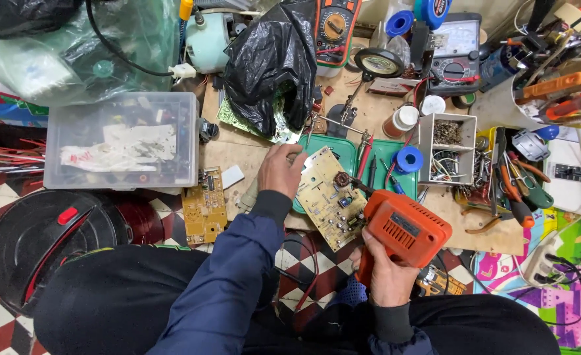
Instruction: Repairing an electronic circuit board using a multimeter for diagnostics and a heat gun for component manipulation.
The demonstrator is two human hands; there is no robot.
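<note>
Drill [403, 227] gripped by right hand [386, 276], bit tip set on board [330, 197]; board tilted over green tray [343, 148] on table [238, 154], far edge pinned by left hand [280, 169]; drilling apparently in progress, hole count unreadable.

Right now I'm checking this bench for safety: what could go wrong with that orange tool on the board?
The left hand steadies the yellow circuit board only at its top edge, so it could slip or twist under the orange drill-shaped power tool in the right hand. The board overhangs the wooden bench and may flex. Loose red wires below could snag.
</note>
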